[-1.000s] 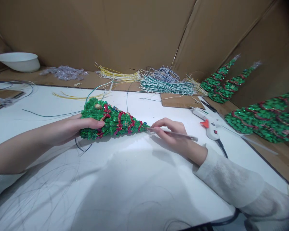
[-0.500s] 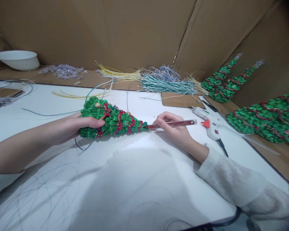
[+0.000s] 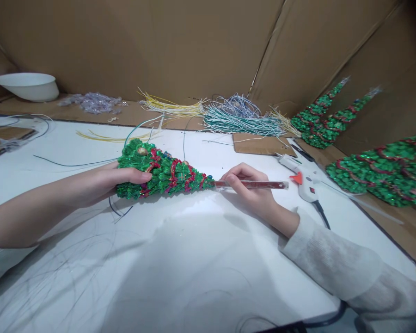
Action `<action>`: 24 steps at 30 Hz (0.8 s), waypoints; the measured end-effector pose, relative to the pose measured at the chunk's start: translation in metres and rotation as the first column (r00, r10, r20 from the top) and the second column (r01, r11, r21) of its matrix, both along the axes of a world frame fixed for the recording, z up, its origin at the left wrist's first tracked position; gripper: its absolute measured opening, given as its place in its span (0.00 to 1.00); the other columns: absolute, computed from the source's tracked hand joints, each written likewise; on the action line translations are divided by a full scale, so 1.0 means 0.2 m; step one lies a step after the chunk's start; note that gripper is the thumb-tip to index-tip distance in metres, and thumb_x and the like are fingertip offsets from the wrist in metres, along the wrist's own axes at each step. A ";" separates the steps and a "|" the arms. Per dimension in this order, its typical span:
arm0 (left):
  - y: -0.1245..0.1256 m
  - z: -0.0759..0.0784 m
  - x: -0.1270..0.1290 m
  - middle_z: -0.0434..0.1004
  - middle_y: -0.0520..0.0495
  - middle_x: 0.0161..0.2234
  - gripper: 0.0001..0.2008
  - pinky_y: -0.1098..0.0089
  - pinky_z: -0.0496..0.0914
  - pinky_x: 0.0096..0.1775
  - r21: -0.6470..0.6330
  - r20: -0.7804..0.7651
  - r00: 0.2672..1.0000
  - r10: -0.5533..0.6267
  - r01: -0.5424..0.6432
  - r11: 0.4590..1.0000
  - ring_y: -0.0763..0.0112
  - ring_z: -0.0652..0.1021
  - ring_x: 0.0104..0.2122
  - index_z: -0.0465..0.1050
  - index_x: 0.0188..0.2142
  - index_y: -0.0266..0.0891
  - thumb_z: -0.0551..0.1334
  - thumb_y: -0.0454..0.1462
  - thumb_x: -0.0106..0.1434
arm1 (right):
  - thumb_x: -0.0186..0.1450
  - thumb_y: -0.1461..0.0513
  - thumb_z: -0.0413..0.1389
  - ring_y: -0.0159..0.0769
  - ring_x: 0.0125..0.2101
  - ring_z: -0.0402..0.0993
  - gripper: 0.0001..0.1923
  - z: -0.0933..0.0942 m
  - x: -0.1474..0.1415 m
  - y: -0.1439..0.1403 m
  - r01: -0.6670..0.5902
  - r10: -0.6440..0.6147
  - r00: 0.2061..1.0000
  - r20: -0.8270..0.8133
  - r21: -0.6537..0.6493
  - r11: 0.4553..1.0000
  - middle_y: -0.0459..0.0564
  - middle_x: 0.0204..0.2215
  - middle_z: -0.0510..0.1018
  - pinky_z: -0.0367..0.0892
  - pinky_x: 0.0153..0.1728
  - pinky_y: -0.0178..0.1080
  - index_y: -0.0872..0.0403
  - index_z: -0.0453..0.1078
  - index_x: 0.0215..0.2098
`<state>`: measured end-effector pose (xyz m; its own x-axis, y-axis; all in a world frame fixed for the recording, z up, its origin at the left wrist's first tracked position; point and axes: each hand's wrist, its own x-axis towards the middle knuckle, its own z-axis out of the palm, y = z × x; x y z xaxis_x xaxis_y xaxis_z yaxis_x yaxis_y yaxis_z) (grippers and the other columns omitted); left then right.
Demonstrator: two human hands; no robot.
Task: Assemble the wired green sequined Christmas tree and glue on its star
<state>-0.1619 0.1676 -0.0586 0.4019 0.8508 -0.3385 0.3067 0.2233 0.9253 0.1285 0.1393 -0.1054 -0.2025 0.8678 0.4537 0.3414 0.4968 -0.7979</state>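
A small green Christmas tree (image 3: 166, 173) with red garland and gold baubles lies on its side, its tip pointing right. My left hand (image 3: 114, 182) is closed around its wide base, the thumb on top; the fingers underneath are hidden. Pinched in my right hand (image 3: 247, 182) is a slim, flat reddish-brown tool (image 3: 268, 184) with a clear covering. Its working end is at the tree's tip; its exact kind is unclear. Green wires (image 3: 79, 164) run out around the tree's base.
A white hot glue gun (image 3: 303, 180) with an orange trigger lies right of my right hand. Bundles of wires (image 3: 241, 122), clear plastic pieces (image 3: 93, 102) and a white bowl (image 3: 27, 88) line the back. Decorated trees (image 3: 377, 173) stand at right on cardboard.
The tool in my right hand has turned slightly, its rear end now lower and a little further right. My left hand and the tree have hardly moved.
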 end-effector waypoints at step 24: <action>0.04 -0.07 -0.05 0.80 0.53 0.41 0.26 0.68 0.77 0.36 -0.041 0.144 0.988 -0.059 0.066 0.997 0.61 0.80 0.37 0.70 0.53 0.44 0.64 0.43 0.53 | 0.60 0.63 0.58 0.33 0.33 0.75 0.03 0.00 -0.01 -0.01 -0.092 0.091 0.995 0.048 0.025 0.995 0.50 0.31 0.78 0.70 0.34 0.35 0.55 0.73 0.32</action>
